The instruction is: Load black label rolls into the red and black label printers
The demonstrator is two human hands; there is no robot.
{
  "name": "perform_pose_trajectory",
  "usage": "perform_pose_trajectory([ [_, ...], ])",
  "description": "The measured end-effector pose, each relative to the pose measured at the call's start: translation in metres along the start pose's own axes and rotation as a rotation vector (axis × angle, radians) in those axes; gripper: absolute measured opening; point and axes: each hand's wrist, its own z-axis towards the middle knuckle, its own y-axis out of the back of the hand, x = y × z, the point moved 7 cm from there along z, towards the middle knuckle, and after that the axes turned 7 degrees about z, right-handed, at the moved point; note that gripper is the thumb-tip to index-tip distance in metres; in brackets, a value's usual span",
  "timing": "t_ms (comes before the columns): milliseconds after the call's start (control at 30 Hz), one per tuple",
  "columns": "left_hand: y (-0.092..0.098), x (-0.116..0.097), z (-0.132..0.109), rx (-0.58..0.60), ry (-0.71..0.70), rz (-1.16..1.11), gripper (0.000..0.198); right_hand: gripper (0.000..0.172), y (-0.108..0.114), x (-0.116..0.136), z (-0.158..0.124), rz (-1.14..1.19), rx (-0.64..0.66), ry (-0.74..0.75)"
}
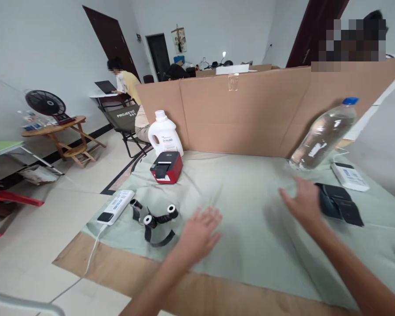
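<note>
My left hand (200, 232) is over the green cloth, fingers spread, with nothing in it. Left of it lie several small rolls of black tape or ribbon (149, 221) with white cores, one with a loose curled strip. My right hand (301, 202) is also open, thumb held apart, and looks slightly blurred. Just right of it sits a black device (332, 197) with a black strip hanging from its front; my hand partly covers it, and I cannot tell if they touch. A red and black printer (167, 167), a black strip at its front, stands farther back on the left.
A cardboard panel (237, 118) stands along the back. Before it are a white jug (166, 136) and a tilted clear bottle (325, 136) with a blue cap. White power strips (116, 207) lie at both sides. People are beyond the panel; a fan (48, 105) stands left.
</note>
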Motion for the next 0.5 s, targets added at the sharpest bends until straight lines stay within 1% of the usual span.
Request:
perform_pose_trajectory([
  [33, -0.022, -0.025, -0.009, 0.068, -0.049, -0.005, 0.052, 0.082, 0.034, -0.037, 0.002, -0.103, -0.074, -0.068],
  [67, -0.040, -0.042, -0.017, 0.105, -0.064, -0.007, 0.056, 0.089, 0.063, -0.070, 0.004, -0.163, -0.152, -0.153],
  [100, -0.053, -0.053, -0.024, 0.122, -0.062, -0.006, 0.059, 0.092, 0.081, -0.099, 0.006, -0.164, -0.160, -0.234],
  [133, -0.062, -0.059, -0.029, 0.128, -0.049, -0.002, 0.060, 0.091, 0.093, -0.123, 0.007, -0.129, -0.157, -0.327],
  [167, -0.067, -0.060, -0.033, 0.128, -0.028, 0.005, 0.061, 0.089, 0.099, -0.143, 0.007, -0.069, -0.143, -0.420],
  [200, -0.070, -0.060, -0.036, 0.127, -0.011, 0.013, 0.061, 0.087, 0.099, -0.157, 0.007, 0.002, -0.122, -0.502],
  [233, -0.070, -0.059, -0.037, 0.126, -0.002, 0.019, 0.061, 0.085, 0.098, -0.166, 0.006, 0.065, -0.112, -0.569],
  [300, -0.068, -0.058, -0.039, 0.122, 0.005, 0.028, 0.061, 0.087, 0.093, -0.169, 0.007, 0.116, -0.116, -0.647],
  [367, -0.065, -0.058, -0.039, 0.123, -0.004, 0.034, 0.060, 0.094, 0.089, -0.154, 0.009, 0.053, -0.104, -0.663],
  [433, -0.064, -0.059, -0.039, 0.117, -0.008, 0.041, 0.060, 0.102, 0.080, -0.126, 0.012, -0.068, -0.025, -0.652],
  [500, -0.063, -0.060, -0.038, 0.105, -0.010, 0.047, 0.060, 0.108, 0.059, -0.084, 0.013, -0.148, 0.102, -0.610],
])
